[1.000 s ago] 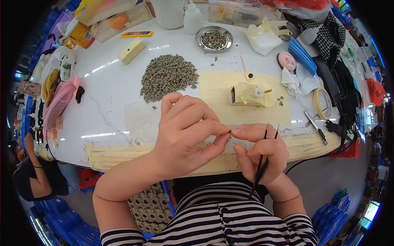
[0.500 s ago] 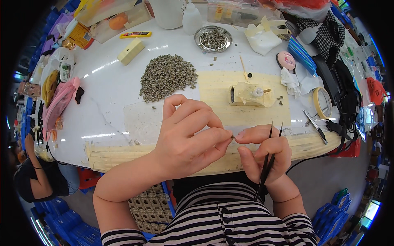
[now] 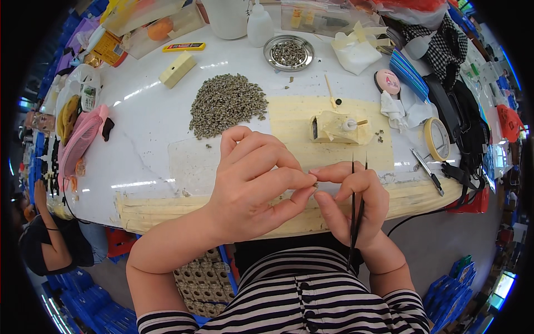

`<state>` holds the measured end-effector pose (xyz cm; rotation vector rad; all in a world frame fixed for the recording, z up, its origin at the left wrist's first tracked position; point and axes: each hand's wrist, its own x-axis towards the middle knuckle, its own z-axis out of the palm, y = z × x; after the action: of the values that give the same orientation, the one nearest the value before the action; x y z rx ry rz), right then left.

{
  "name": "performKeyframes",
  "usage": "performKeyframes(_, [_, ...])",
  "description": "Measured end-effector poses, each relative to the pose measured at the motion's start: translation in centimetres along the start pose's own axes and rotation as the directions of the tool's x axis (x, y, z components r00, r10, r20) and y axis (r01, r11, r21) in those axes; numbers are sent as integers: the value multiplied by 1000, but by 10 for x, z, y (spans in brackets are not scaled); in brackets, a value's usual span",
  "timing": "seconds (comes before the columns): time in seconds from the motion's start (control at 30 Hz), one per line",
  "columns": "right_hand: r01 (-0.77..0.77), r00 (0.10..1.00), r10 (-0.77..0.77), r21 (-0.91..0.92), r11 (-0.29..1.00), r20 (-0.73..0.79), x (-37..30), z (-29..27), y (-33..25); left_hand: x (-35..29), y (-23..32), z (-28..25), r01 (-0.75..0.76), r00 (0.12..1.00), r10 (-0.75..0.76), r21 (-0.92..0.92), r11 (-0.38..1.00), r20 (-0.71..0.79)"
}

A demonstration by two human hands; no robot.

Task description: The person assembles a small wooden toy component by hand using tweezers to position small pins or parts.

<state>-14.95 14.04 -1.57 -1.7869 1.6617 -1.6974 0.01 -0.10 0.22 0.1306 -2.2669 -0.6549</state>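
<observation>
Between the thumb and index finger of my left hand is pinched a tiny metal part, too small to make out fully. My right hand has its index fingertip against that part, with the thumb close by. Black tweezers are tucked in the right hand's fingers, tips pointing away from me. Beyond the left hand lies a heap of small metal parts. A round metal dish farther back holds more of them. A block wrapped in cream tape with a small white piece on top stands beyond my right hand.
A cream block and a yellow box lie at the back left. On the right are a tape roll, a craft knife and a pink round case. A white squeeze bottle stands at the back. Another person sits at far left.
My right hand has shifted slightly left, and the tweezers have swung more upright with it. Its index finger now meets the tiny part. My left hand stays nearly in place.
</observation>
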Motion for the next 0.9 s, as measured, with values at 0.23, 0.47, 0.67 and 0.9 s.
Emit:
performKeyframes(0.23, [-23, 999, 26, 92, 995, -27, -4, -3, -2, 0, 2, -1, 2, 1000, -2, 58, 998, 12])
performKeyframes(0.47, [-171, 985, 174, 154, 973, -4, -3, -1, -2, 0, 0, 1, -14, 1000, 15, 60, 998, -7])
performKeyframes(0.67, [-184, 981, 191, 203, 962, -20, -6, -2, -1, -1, 2, 3, -40, 999, 41, 80, 996, -16])
performKeyframes(0.9, [135, 991, -134, -14, 991, 19, 1, -1, -3, 0, 1, 1, 11, 999, -14, 85, 996, 34])
